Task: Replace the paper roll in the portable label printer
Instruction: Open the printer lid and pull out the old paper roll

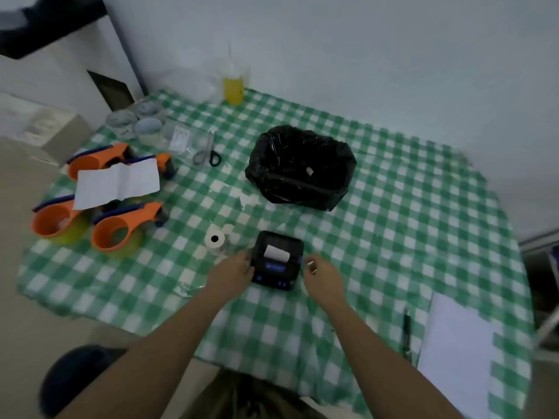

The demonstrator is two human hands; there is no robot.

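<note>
A small black label printer [277, 261] lies on the green checked tablecloth [393, 237], with white paper sticking out of its top slot and a lit blue screen. My left hand [233, 272] grips the printer's left side. My right hand [322, 275] hovers just right of the printer, fingers curled around a small white scrap, not touching the printer. A white paper roll [215, 239] stands on the cloth to the printer's left.
A bin lined with a black bag [302, 167] stands behind the printer. Orange tape dispensers [121, 228] and a folded sheet [116, 184] are at the left, with scissors [208, 151], jars and a yellow drink [233, 86] behind. A pen [406, 331] and white paper [456, 349] lie at the right.
</note>
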